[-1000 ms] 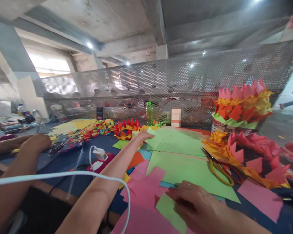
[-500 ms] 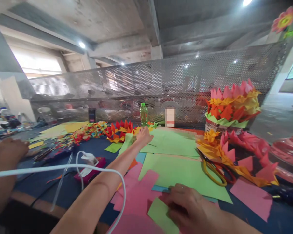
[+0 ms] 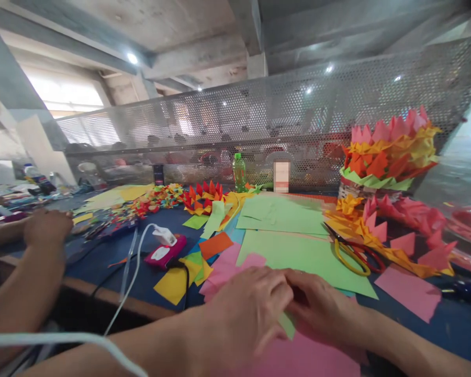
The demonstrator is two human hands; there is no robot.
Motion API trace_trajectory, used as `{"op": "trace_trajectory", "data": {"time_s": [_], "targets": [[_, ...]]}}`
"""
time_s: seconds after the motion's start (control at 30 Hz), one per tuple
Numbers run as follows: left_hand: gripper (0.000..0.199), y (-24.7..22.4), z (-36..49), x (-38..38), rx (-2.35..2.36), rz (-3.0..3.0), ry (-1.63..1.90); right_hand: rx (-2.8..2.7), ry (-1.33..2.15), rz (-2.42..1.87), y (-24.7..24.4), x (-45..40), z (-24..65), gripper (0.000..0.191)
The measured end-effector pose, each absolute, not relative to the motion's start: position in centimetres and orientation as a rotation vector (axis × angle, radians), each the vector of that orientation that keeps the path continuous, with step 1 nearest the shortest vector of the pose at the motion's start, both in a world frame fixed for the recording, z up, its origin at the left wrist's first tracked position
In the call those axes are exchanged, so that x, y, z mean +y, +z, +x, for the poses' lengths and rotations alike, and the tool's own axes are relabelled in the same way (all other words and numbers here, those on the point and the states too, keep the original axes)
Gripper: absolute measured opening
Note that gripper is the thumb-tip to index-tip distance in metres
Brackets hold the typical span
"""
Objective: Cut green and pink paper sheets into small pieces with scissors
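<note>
At the lower middle, my left hand [image 3: 251, 309] meets my right hand [image 3: 317, 303], fingers bent together. A small light green paper [image 3: 286, 324] shows between and below them; the fingers of both hands close on it, partly hidden. Beneath the hands lie pink sheets [image 3: 298, 356]. Larger light green sheets [image 3: 298, 256] lie just beyond. Scissors with yellow and red handles [image 3: 353, 257] rest to the right, beside a pink square [image 3: 408, 290].
A folded-paper basket [image 3: 388, 157] and pink and orange folded pieces stand at right. A green bottle [image 3: 238, 173] is at the back. Left are a magenta power block [image 3: 165, 252], white cables, paper scraps and another person's hands [image 3: 47, 228].
My left hand has come back from the far side of the green sheets to meet my right hand at the small green paper. The view has shifted slightly.
</note>
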State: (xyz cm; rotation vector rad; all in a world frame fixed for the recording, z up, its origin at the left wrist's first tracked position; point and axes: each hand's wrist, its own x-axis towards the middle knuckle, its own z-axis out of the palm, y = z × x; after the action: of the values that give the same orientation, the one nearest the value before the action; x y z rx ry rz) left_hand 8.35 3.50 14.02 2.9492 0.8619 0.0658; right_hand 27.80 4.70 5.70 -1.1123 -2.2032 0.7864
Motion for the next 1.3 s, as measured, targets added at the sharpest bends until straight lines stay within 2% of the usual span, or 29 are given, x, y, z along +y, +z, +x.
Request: {"op": "trace_trajectory", "data": {"time_s": [0.17, 0.23, 0.3, 0.37, 0.57, 0.67, 0.77, 0.87, 0.93, 1.03, 1.17, 1.3], "targets": [[0.044, 11.7, 7.7, 8.1, 1.049, 2.544, 0.146, -2.121, 0.837, -1.112, 5.1, 4.9, 28.3, 0.065], [0.031, 10.7, 7.3, 10.1, 1.043, 2.401, 0.108, -2.101, 0.823, -1.117, 4.9, 4.9, 28.3, 0.068], [0.02, 10.4, 6.6, 12.5, 1.058, 2.296, 0.136, -2.079, 0.821, -1.158, 5.0, 4.8, 28.3, 0.066], [0.015, 10.9, 5.5, 15.4, 1.364, 2.201, 0.24, -2.075, 0.804, -1.197, 5.5, 4.6, 28.2, 0.062], [0.019, 13.2, 0.8, 22.7, 2.034, 2.034, 0.468, -2.425, 0.711, -1.046, 7.4, 4.1, 28.2, 0.038], [0.026, 13.0, 0.1, 22.8, 2.182, 2.038, 0.526, -2.459, 0.655, -1.063, 7.5, 4.3, 28.3, 0.036], [0.031, 12.6, 1.4, 21.2, 2.055, 2.22, 0.571, -2.469, 0.617, -1.066, 7.3, 4.6, 28.3, 0.042], [0.021, 12.4, 4.2, 18.5, 1.682, 2.416, 0.465, -2.48, 0.594, -1.07, 7.2, 4.8, 28.3, 0.044], [0.016, 12.3, 6.1, 16.0, 1.137, 2.529, 0.257, -2.483, 0.556, -1.135, 7.1, 4.8, 28.2, 0.041], [0.025, 11.9, 8.2, 12.1, 0.617, 2.646, 0.056, -2.465, 0.459, -1.244, 6.7, 4.8, 28.1, 0.044], [0.043, 10.9, 8.6, 9.2, 0.624, 2.749, -0.013, -2.429, 0.307, -1.234, 6.3, 5.3, 28.7, 0.04], [0.035, 10.2, 7.7, 8.8, 0.697, 2.699, 0.024, -2.424, 0.18, -1.241, 6.6, 6.8, 30.4, 0.02]]}}
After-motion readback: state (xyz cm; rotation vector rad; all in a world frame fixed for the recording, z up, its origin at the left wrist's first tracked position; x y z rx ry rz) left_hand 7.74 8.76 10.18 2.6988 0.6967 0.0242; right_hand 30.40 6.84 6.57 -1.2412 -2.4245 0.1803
